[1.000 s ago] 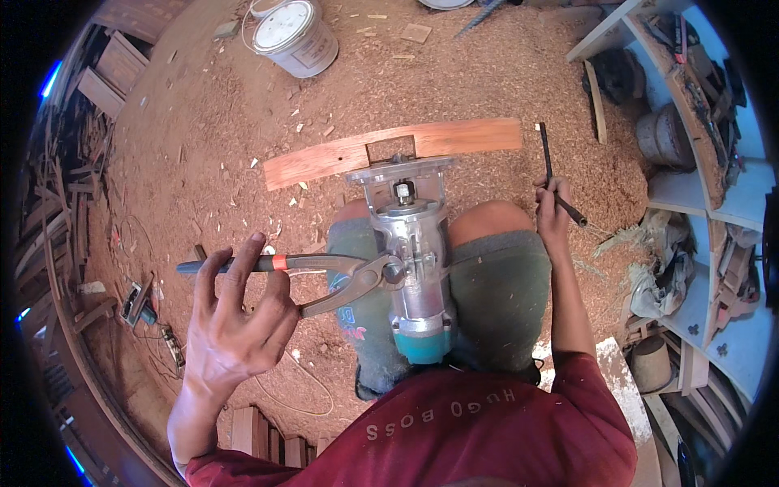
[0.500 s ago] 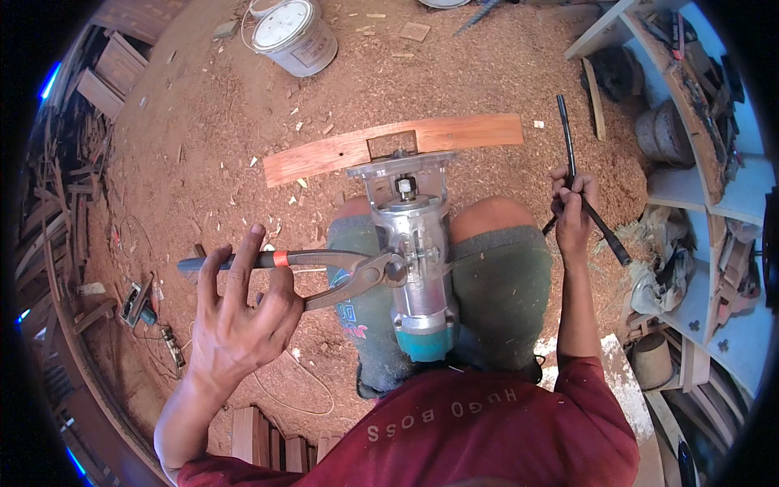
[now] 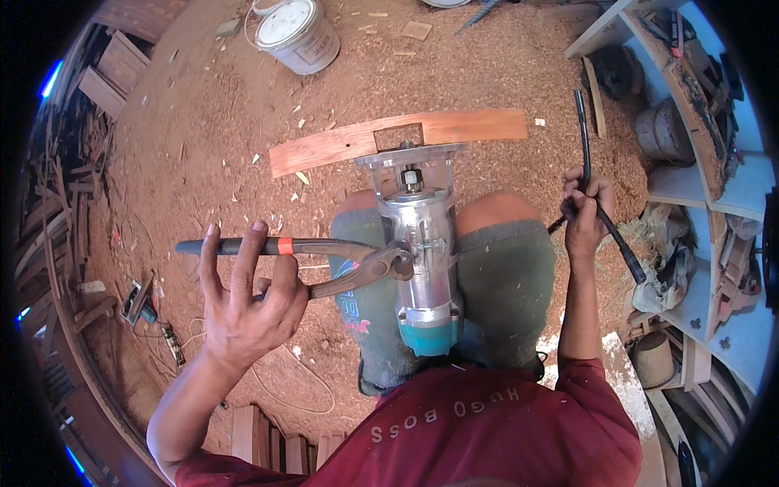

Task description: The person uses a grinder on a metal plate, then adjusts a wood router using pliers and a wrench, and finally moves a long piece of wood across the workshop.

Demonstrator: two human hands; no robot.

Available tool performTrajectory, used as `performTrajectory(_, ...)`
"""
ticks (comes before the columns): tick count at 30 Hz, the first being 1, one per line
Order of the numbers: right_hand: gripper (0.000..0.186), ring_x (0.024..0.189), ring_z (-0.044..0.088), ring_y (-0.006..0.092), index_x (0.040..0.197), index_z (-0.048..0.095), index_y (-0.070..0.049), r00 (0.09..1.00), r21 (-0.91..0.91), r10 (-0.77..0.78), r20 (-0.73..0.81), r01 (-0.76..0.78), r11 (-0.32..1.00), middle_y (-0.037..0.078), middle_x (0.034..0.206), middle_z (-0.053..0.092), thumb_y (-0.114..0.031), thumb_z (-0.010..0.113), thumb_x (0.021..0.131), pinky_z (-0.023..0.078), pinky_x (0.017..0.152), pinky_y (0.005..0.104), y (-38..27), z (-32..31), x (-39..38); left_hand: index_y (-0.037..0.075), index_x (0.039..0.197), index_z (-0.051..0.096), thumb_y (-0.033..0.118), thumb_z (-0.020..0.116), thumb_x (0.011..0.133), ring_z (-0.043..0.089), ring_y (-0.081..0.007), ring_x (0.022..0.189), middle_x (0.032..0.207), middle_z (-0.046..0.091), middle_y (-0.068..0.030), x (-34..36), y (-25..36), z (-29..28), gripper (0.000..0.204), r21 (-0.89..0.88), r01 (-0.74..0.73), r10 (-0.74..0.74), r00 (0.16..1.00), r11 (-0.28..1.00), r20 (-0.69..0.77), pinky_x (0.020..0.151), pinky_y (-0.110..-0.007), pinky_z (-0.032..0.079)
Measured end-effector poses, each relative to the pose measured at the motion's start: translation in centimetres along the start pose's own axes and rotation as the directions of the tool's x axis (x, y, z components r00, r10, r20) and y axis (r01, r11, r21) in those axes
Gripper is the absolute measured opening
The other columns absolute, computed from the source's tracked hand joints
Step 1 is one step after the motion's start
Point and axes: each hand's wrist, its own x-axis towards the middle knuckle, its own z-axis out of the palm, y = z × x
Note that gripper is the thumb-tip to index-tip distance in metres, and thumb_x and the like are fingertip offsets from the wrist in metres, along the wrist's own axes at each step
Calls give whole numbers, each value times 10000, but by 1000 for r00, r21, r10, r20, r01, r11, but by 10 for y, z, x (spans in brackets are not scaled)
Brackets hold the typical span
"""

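Observation:
Across my lap rests a router (image 3: 428, 243) with a silver body, a teal end cap and a clear base. A slightly curved strip of reddish wood (image 3: 475, 127) with a rectangular notch lies against the base. My left hand (image 3: 256, 308) is closed on large pincers (image 3: 357, 280) with dark handles and an orange band. Their handles are spread, and the rounded jaws overlap the router's side; I cannot tell whether they touch it. On the right, my right hand (image 3: 586, 213) is closed on a stiff black cable (image 3: 623, 250), whose lengths stick out above and below the fingers.
A white bucket (image 3: 296, 36) stands on the sawdust-covered floor ahead. Pale blue shelves (image 3: 690, 191) with wood scraps and bags rise at my right. Scrap wood (image 3: 77, 162) is piled on the left, near a small power tool (image 3: 138, 304) on the floor.
My right hand has shifted slightly right with the black cable. The router and wooden strip have moved a little right in view, and the pincers' jaws have shifted slightly right.

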Motion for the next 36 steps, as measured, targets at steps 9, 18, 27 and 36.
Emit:
performTrajectory(9, 170, 708, 456, 78, 876, 325, -107, 1000, 24, -20, 5, 20, 1000, 147, 1000, 565, 4, 448, 838, 366, 501, 185, -13, 5, -2, 52, 863, 668, 151, 656, 797, 488, -463, 1276, 1113, 509, -102, 1, 22, -14, 120, -13, 109, -106, 985, 994, 134, 947, -665, 438)
performTrajectory(18, 144, 713, 457, 77, 868, 337, -102, 1000, 58, -12, 15, 12, 998, 147, 1005, 567, -6, 438, 831, 364, 495, 184, -16, 8, -5, 29, 823, 641, 136, 654, 774, 444, -473, 1312, 1151, 498, -137, 9, 17, -28, 119, -107, 113, -84, 965, 988, 249, 1034, -723, 339)
performTrajectory(27, 130, 717, 461, 75, 858, 341, -100, 999, 42, -31, 21, 30, 999, 142, 1011, 574, -7, 423, 819, 383, 503, 181, -16, 5, -9, 24, 760, 561, 100, 639, 742, 467, -471, 1285, 1133, 507, -175, 6, 8, -11, 110, -122, 100, -80, 984, 988, 159, 1054, -757, 302)
performTrajectory(36, 107, 713, 458, 72, 854, 362, -91, 1000, 46, -6, 2, 6, 999, 137, 1003, 575, -20, 430, 813, 379, 507, 184, -17, 1, -12, 17, 783, 521, 58, 653, 730, 493, -440, 1243, 1174, 503, -187, 9, 14, -20, 148, -94, 91, -83, 993, 991, 84, 1049, -718, 334)
